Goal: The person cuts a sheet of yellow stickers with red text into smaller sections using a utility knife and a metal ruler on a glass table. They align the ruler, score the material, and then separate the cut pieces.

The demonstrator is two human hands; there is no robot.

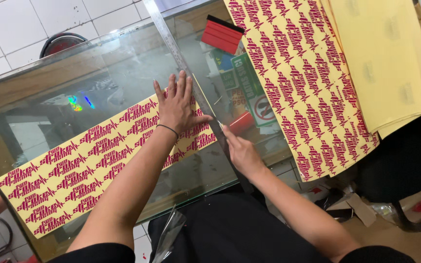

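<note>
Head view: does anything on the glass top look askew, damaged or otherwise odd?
Nothing looks damaged or spilled. The yellow sticker strip lies diagonally across the glass top, flat under the left hand. The metal ruler crosses its end, beside the right hand. The larger sticker sheet overhangs the glass edge.

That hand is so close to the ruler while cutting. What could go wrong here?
The left hand presses flat by the ruler, its thumb at the edge where the right hand holds what seems a blade: it could nick the thumb. On the glass, the ruler or sticker strip may slip, skewing the cut.
</note>
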